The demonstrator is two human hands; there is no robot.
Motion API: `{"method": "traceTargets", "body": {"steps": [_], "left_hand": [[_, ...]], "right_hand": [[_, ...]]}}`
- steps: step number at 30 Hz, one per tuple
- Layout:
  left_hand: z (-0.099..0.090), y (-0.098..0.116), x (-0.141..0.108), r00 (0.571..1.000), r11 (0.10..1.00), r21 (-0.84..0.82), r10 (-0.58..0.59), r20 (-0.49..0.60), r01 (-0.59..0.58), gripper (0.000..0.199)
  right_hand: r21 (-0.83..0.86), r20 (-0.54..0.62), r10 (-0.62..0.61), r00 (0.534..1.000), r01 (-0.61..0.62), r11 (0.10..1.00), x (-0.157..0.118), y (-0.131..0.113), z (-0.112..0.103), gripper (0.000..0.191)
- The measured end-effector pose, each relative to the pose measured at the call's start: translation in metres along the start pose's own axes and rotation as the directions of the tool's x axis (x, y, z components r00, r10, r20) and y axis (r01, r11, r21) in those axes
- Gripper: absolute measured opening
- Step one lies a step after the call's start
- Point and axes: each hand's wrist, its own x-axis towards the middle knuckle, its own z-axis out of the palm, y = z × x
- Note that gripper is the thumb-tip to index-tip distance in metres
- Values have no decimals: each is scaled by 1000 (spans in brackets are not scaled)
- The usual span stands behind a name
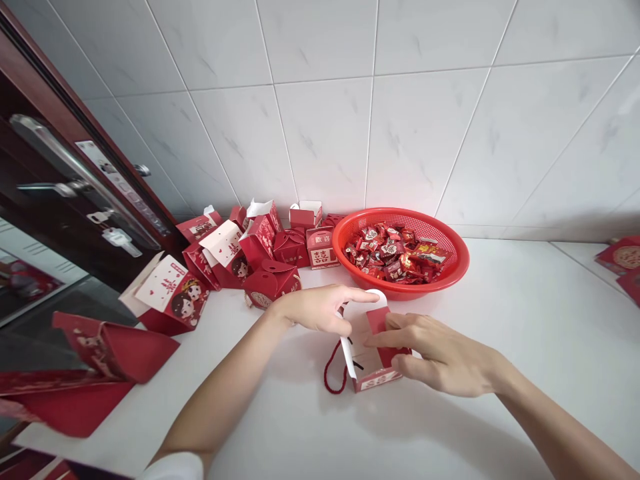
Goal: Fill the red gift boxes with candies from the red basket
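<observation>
A small red-and-white candy box (379, 380) stands with its top open on the white table, its pale inside showing. From its left wall hangs a dark red cord loop (336, 368), whose black ends show inside. My left hand (320, 309) grips the box's back left edge, thumb at the left flap and index finger along the rounded back flap. At the right side, my right hand (434, 350) has its thumb outside and its fingers over the red flap, partly inside the box. Behind the hands, a red plastic basket (453, 275) holds many wrapped candies (393, 250).
Several red boxes (270, 280) cluster left of the basket, against the tiled wall. More red boxes (120, 350) stand along the table's left edge. A dark door (65, 167) with keys (117, 237) is at left. Red packets (625, 257) lie far right.
</observation>
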Motion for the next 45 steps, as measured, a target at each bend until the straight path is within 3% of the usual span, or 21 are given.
{"method": "traceTargets", "body": {"steps": [6,10,16,21,25,28,31,34,36,41,45], "left_hand": [[2,9,-5,999,998,47,-42,-20,42,86],[6,14,-11,996,993,90,-70,-47,74,88],[12,21,-19,989,963,231,-122,-86,139,84],[21,34,-26,965,910,321,-238,-110,261,88],[26,39,-31,940,873,350,-322,-111,340,111],[29,40,-31,945,862,389,-287,-156,325,113],[33,41,-30,975,858,479,-103,-199,189,94],[38,44,-28,976,827,562,147,-162,-31,51],[41,45,-27,971,815,574,199,-136,-87,32],[43,44,-31,984,827,554,7,-178,95,55],[44,43,-35,978,827,534,-84,-191,175,61]], "right_hand": [[-191,-83,58,995,-73,979,-9,-9,4,13],[-280,-211,77,974,-136,950,-16,-15,6,10],[-388,-448,100,888,-294,873,-18,-9,15,26],[-438,-534,185,825,-457,774,-18,-8,16,16],[-445,-463,237,854,-456,771,-18,-10,11,33],[-402,-366,335,868,-473,784,-16,-10,7,48],[-335,-292,414,862,-498,800,-14,-10,4,57],[-298,-235,463,855,-517,802,-14,-8,3,63],[-300,-216,476,852,-522,798,-14,-7,3,63],[-261,-129,488,864,-504,823,-12,-6,8,66],[-184,-80,504,860,-510,840,-8,-4,7,68]]}}
